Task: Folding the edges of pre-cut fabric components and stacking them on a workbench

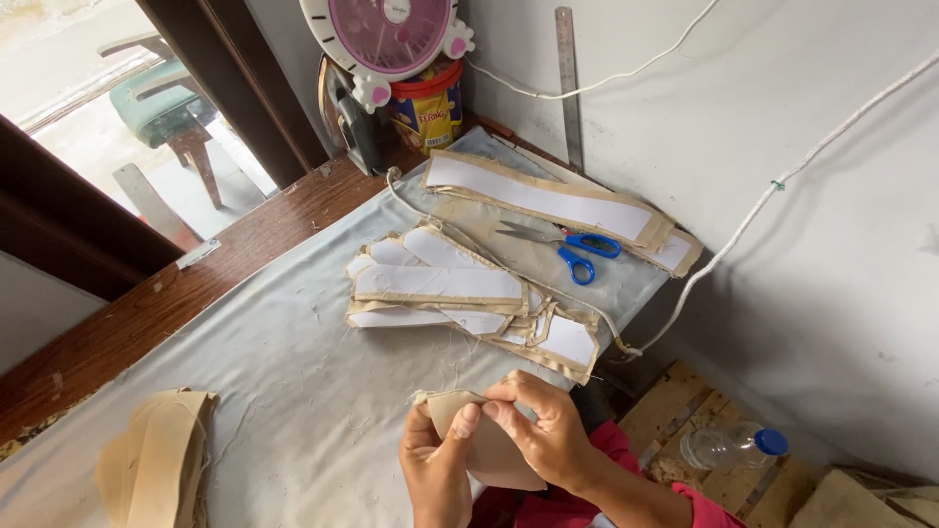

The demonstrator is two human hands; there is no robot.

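Observation:
Both hands hold one small beige fabric piece [481, 442] with a white lining, at the near edge of the grey-covered table [293, 372]. My left hand [435, 469] pinches its left side with thumb and fingers. My right hand [543, 430] grips its top right edge, fingers folded over the cloth. Loose threads hang from the piece's upper left corner. A red sleeve shows at my right wrist.
A fanned pile of beige pieces with white lining [460, 293] lies mid-table, longer strips [548, 200] behind it. Blue-handled scissors [567, 249] rest between them. Beige pieces [156, 460] are stacked at near left. A pink fan [386, 39], a tub [428, 108], a metal ruler [567, 78] and a plastic bottle [734, 445] stand around.

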